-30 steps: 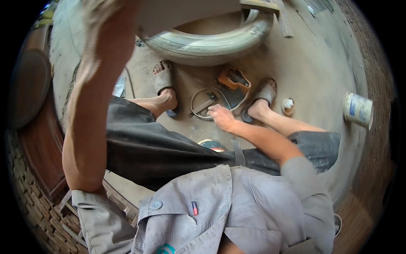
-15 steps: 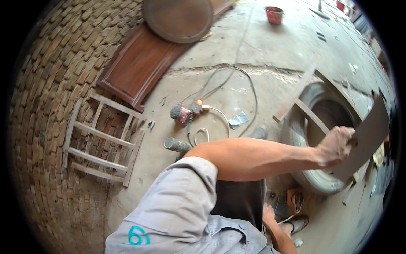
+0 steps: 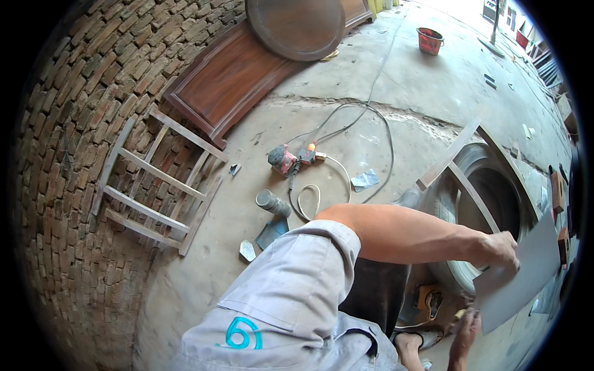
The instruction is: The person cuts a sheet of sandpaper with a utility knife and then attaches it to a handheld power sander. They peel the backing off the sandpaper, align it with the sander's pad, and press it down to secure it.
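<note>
My left arm [image 3: 408, 238] reaches across to the right, and my left hand [image 3: 500, 250] grips the upper left edge of a large grey sheet [image 3: 516, 281] that looks like sandpaper. The sheet tilts in the air over the near side of a tyre [image 3: 442, 247]. At its lower left edge, my right hand [image 3: 465, 331] has its fingers closed on the sheet. A small yellowish bit shows by these fingers, too small to name. On the tyre rests a wooden frame [image 3: 467, 188].
A red-and-black power tool [image 3: 283, 161] lies with its cords on the concrete, near a grey cylinder [image 3: 272, 203]. A slatted wooden frame [image 3: 162, 170] and a brown wooden panel [image 3: 226, 77] lean by the brick wall [image 3: 68, 154]. A red bucket [image 3: 429, 42] stands farther off.
The sheet has come down and nearer, its pale face now showing. My right hand has risen from low beside my leg to the sheet's lower edge. The view has shifted.
</note>
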The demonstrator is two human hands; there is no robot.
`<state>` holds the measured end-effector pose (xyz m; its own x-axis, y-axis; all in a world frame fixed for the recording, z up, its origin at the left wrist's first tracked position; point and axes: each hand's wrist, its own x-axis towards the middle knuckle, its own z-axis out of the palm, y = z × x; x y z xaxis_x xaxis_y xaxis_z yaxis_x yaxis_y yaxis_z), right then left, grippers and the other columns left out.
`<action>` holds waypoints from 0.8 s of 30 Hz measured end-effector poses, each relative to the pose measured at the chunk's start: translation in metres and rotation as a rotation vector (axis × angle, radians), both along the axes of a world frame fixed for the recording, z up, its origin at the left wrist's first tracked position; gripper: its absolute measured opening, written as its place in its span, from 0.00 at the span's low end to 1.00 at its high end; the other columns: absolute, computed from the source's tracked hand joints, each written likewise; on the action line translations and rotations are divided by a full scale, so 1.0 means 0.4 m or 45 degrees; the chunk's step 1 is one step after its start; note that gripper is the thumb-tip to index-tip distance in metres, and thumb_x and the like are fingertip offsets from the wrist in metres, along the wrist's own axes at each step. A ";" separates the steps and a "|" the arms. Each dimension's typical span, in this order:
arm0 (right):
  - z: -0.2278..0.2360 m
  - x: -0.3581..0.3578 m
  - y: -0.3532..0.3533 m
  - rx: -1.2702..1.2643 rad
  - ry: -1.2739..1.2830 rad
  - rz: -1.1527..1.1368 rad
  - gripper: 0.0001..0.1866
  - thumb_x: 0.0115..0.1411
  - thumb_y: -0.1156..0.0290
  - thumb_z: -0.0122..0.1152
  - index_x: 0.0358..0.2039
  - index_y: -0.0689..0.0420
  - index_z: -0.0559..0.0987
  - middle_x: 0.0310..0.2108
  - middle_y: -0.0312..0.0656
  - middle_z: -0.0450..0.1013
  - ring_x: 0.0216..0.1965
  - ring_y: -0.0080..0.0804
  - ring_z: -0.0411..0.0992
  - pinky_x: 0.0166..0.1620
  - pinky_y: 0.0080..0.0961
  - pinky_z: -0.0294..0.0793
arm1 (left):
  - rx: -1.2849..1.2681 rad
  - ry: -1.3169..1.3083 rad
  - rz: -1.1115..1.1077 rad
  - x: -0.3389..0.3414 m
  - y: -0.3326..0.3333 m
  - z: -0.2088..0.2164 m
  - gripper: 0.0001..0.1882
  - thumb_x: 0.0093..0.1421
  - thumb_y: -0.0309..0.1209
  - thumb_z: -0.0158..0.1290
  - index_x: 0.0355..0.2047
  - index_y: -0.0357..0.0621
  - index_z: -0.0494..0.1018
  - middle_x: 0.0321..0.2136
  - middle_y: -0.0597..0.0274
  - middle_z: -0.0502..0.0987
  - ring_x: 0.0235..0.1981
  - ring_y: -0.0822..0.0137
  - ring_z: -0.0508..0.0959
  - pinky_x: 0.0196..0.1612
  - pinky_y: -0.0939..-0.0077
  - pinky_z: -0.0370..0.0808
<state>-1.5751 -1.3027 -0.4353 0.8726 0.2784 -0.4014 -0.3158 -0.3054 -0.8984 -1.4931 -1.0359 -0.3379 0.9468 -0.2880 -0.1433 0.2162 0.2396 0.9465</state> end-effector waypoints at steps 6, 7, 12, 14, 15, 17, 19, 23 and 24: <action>0.035 -0.005 -0.039 0.227 -0.248 0.080 0.13 0.69 0.58 0.58 0.40 0.56 0.72 0.23 0.34 0.69 0.20 0.21 0.66 0.23 0.21 0.64 | 0.017 0.034 -0.090 -0.005 -0.005 -0.042 0.16 0.53 0.30 0.68 0.39 0.33 0.82 0.34 0.56 0.83 0.36 0.61 0.84 0.39 0.66 0.80; 0.022 -0.007 -0.046 0.262 -0.234 0.118 0.14 0.69 0.57 0.59 0.41 0.55 0.72 0.23 0.34 0.69 0.20 0.20 0.65 0.23 0.21 0.63 | 0.032 0.030 -0.112 -0.003 -0.002 -0.043 0.16 0.53 0.30 0.68 0.39 0.33 0.82 0.34 0.56 0.83 0.36 0.61 0.84 0.39 0.66 0.80; -0.023 -0.024 -0.063 0.127 -0.170 -0.057 0.15 0.69 0.56 0.60 0.42 0.54 0.71 0.22 0.32 0.68 0.19 0.18 0.63 0.22 0.18 0.58 | 0.089 0.002 -0.231 0.013 0.000 -0.061 0.16 0.52 0.32 0.70 0.37 0.34 0.82 0.35 0.56 0.84 0.39 0.63 0.84 0.40 0.69 0.81; -0.030 -0.025 -0.071 0.115 -0.155 -0.087 0.15 0.69 0.56 0.59 0.42 0.54 0.71 0.22 0.31 0.68 0.20 0.17 0.63 0.22 0.16 0.57 | 0.109 0.011 -0.262 0.015 0.009 -0.063 0.17 0.51 0.33 0.71 0.37 0.34 0.82 0.35 0.56 0.85 0.38 0.64 0.85 0.39 0.70 0.81; -0.033 -0.019 -0.079 0.158 -0.149 -0.045 0.15 0.70 0.56 0.58 0.42 0.54 0.71 0.22 0.31 0.68 0.20 0.17 0.63 0.23 0.16 0.57 | 0.164 -0.009 -0.298 0.022 0.016 -0.069 0.18 0.50 0.33 0.72 0.37 0.34 0.83 0.34 0.56 0.85 0.38 0.64 0.85 0.39 0.70 0.81; -0.039 -0.007 -0.091 0.184 -0.171 0.064 0.14 0.70 0.56 0.57 0.42 0.54 0.71 0.22 0.32 0.69 0.20 0.17 0.63 0.23 0.16 0.58 | 0.267 -0.050 -0.375 0.034 0.027 -0.084 0.19 0.49 0.34 0.73 0.37 0.35 0.83 0.33 0.56 0.85 0.37 0.65 0.85 0.39 0.70 0.81; -0.039 0.002 -0.096 0.152 -0.228 0.202 0.14 0.71 0.56 0.55 0.41 0.55 0.71 0.23 0.33 0.69 0.21 0.17 0.64 0.23 0.16 0.59 | 0.337 0.001 -0.318 0.029 0.019 -0.076 0.20 0.48 0.35 0.73 0.36 0.35 0.83 0.33 0.57 0.85 0.36 0.64 0.85 0.38 0.70 0.81; -0.050 -0.023 -0.082 0.134 -0.389 0.181 0.14 0.72 0.58 0.54 0.43 0.57 0.73 0.24 0.35 0.70 0.21 0.19 0.66 0.24 0.17 0.62 | 0.419 -0.070 -0.267 0.034 -0.016 -0.089 0.20 0.46 0.33 0.73 0.35 0.33 0.82 0.33 0.54 0.85 0.35 0.60 0.85 0.38 0.69 0.81; -0.048 -0.018 -0.081 0.139 -0.381 0.255 0.15 0.72 0.58 0.53 0.44 0.57 0.73 0.24 0.35 0.71 0.21 0.20 0.66 0.24 0.18 0.63 | 0.435 -0.067 -0.219 0.033 -0.018 -0.095 0.19 0.46 0.32 0.73 0.35 0.33 0.82 0.34 0.53 0.85 0.35 0.59 0.85 0.38 0.69 0.81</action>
<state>-1.5823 -1.3351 -0.4545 0.8705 0.4829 -0.0949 0.0223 -0.2315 -0.9726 -1.4799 -1.0430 -0.3758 0.8975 -0.3873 -0.2111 0.1748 -0.1270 0.9764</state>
